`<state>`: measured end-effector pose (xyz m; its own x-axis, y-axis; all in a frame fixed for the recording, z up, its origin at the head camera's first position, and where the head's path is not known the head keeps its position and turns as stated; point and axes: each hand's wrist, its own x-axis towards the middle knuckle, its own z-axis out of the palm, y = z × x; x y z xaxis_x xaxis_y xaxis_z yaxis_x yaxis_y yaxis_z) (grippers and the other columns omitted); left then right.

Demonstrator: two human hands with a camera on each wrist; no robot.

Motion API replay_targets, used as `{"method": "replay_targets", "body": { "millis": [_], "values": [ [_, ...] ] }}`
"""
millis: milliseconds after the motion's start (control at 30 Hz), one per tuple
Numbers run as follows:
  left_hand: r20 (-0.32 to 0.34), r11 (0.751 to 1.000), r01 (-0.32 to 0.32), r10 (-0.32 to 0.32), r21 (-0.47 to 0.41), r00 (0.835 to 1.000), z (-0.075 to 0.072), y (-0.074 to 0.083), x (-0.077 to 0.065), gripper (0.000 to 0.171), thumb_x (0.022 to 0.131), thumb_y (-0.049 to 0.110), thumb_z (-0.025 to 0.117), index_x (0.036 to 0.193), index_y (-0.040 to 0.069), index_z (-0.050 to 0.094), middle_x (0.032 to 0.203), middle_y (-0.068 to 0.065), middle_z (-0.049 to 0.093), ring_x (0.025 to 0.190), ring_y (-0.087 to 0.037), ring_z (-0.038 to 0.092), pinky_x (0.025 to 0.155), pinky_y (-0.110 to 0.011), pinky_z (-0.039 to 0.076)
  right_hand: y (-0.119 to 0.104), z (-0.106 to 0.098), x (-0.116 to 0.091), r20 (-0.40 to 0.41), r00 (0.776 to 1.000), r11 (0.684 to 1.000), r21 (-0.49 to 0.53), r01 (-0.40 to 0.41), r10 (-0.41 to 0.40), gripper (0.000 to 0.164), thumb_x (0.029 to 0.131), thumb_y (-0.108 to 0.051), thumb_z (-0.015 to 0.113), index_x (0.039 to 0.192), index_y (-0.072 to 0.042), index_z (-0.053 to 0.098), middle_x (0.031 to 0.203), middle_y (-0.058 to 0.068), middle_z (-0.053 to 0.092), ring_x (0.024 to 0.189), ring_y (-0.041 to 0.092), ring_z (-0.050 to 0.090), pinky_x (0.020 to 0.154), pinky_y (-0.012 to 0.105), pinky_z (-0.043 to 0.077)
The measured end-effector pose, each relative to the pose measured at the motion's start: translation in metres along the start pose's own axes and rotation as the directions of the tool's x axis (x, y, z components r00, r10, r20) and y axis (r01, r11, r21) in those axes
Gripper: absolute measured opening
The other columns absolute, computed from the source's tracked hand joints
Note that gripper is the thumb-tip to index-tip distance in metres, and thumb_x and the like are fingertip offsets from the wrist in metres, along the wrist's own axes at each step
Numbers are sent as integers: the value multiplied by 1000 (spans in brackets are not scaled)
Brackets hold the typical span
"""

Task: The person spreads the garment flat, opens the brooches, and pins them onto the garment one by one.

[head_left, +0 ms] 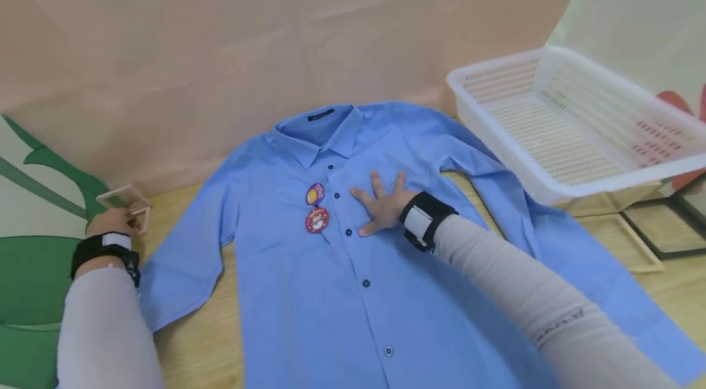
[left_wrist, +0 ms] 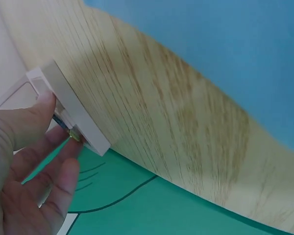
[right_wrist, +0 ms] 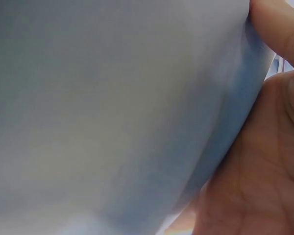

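A blue button-up shirt [head_left: 298, 266] lies face up, its collar toward the back wall. Two pin badges sit on its chest beside the button row: a purple and yellow badge [head_left: 315, 194] above a round red badge [head_left: 317, 220]. My right hand [head_left: 382, 205] rests on the other side of the chest with fingers spread. At the far left my left hand [head_left: 113, 222] reaches into a small pale box [head_left: 144, 217] with a raised lid. In the left wrist view, thumb and fingertips pinch a small dark-and-yellow item [left_wrist: 74, 135] at the box; most of it is hidden.
A white plastic basket [head_left: 496, 125] stands at the back right. Beneath and beside it lie a light wooden frame [head_left: 642, 248] and a dark-edged frame [head_left: 678, 252]. The wood-grain table [head_left: 198, 355] meets a draped backdrop behind the shirt.
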<state>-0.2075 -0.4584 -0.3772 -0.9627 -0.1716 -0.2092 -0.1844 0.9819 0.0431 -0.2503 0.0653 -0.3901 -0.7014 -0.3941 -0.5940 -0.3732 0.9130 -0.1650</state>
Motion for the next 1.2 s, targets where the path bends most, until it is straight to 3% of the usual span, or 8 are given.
{"method": "replay_targets", "body": {
  "millis": [167,400,633,800,1033,1200],
  "values": [
    [-3,1000,-15,15,-21,1000,-1,0,-6,25,80,11,64,89,-11,55,78,-28,60,69,-44,56,60,-48,44,-1,1,2,9,1000,1000,4,-7,7,95,81,-65,51,148,-32,-8,149,21,-26,119,65,-24,93,79,1],
    [-87,996,-66,61,-53,994,-3,-1,-16,22,80,9,63,83,-13,57,73,-28,58,66,-40,55,59,-47,43,2,0,1,3,1000,1000,-10,-17,17,96,80,-66,50,147,-32,-9,149,20,-27,120,66,-23,92,79,3],
    [-164,994,-89,78,-61,983,-8,-2,-18,28,81,9,62,96,-15,57,83,-35,58,74,-47,55,62,-50,44,-1,1,0,-9,1000,1000,-7,-8,8,95,80,-66,50,148,-32,-8,150,20,-24,120,66,-21,93,79,5],
    [-175,987,-153,141,-54,974,-15,11,-22,37,81,10,60,105,-17,54,96,-38,57,84,-51,54,72,-56,43,1,2,0,-11,1000,1000,-8,-11,11,96,80,-66,51,148,-31,-7,150,20,-23,121,67,-19,93,79,6],
    [-245,961,-252,219,-111,944,-23,41,-34,31,84,15,65,103,-9,59,94,-30,60,80,-42,57,66,-51,44,4,4,4,-1,1000,1000,-16,-18,18,96,80,-67,50,148,-32,-7,151,21,-21,122,65,-18,96,76,-2],
    [-208,958,-260,233,-117,950,-26,61,-41,40,87,21,63,111,-11,57,102,-32,58,88,-45,58,71,-53,46,5,3,9,-9,1000,999,-19,-28,28,99,76,-72,49,147,-34,-8,151,20,-20,122,65,-20,95,77,0]
  ]
}}
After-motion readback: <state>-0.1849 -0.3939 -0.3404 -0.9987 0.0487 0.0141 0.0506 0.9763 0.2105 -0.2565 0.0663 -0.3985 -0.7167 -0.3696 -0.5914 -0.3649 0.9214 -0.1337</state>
